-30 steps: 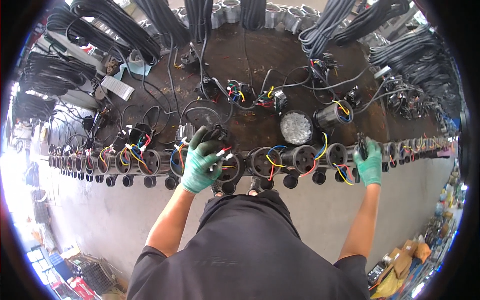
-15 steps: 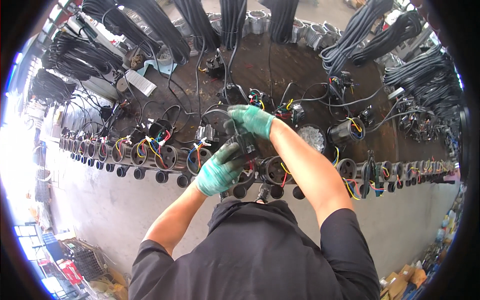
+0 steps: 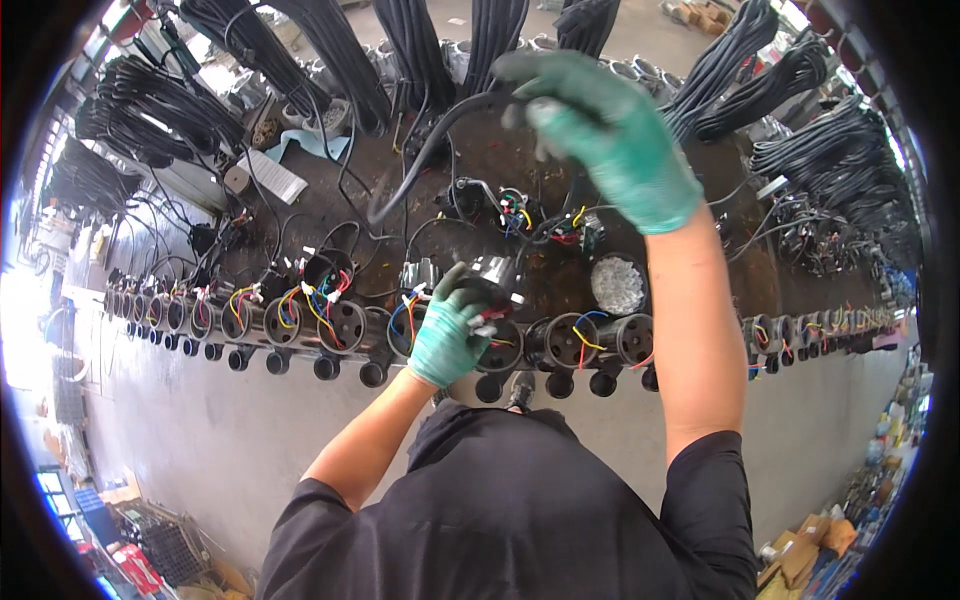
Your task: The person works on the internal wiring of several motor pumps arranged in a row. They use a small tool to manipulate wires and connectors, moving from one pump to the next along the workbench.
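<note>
The person stood at a long dark workbench with both hands in green gloves. The left hand was clenched around a small dark motor housing with a metal edge, held just above the front row of parts; its fingers wrapped the near side of the housing. Coloured wires, red, yellow and blue, spilled out just beside that grip.

The right hand was raised high over the bench, blurred in the picture, and it gripped a black cable near its upper end. The cable curved down and to the left from the glove and hung free above the bench top. Whether its lower end touched anything could not be told from this view.

Along the near edge of the bench ran a row of round black motor bodies, side by side, each with loops of coloured wire. A round container of small silvery parts sat on the bench to the right of the left hand, near the right forearm. Bundles of black cable hung across the far side. A folded pale cloth lay near the back left.
</note>
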`<state>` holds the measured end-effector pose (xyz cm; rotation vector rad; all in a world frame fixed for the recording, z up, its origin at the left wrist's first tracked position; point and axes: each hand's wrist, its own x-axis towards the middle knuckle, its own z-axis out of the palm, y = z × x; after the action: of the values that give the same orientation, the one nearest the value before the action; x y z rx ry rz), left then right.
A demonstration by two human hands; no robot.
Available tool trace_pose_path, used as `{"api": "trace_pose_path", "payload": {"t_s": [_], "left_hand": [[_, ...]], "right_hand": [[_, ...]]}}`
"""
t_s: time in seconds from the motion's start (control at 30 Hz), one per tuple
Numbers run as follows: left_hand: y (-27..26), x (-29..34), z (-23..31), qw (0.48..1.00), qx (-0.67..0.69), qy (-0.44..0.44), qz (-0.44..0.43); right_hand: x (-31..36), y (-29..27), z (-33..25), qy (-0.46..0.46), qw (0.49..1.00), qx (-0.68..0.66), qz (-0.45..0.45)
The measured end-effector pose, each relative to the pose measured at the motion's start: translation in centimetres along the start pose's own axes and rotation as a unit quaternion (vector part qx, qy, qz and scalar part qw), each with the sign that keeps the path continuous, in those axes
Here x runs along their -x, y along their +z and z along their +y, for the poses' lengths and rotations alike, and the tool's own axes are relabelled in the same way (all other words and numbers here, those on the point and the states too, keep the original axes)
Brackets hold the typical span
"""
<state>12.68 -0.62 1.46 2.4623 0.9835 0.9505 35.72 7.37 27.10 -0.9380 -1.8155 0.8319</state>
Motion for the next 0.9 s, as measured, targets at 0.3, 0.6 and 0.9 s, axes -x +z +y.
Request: {"api": "trace_pose_path", "payload": {"t_s": [0.3,0.6,0.9], "left_hand": [[-0.4,0.6,-1.2,0.902,0.391,-0.177,0.05],[1.1,0.3,-0.8,0.945,0.22,-0.232,0.066],[0.8,0.3,0.1,0.929,0.239,-0.272,0.076]], "right_hand": [[4.1,8.3,9.8,0.031,0.966,0.224,-0.121],[0.8,1.7,27.9,0.229,0.963,0.076,0.122],[-6.5,0.8,30.6,0.167,0.982,0.084,0.032]]}}
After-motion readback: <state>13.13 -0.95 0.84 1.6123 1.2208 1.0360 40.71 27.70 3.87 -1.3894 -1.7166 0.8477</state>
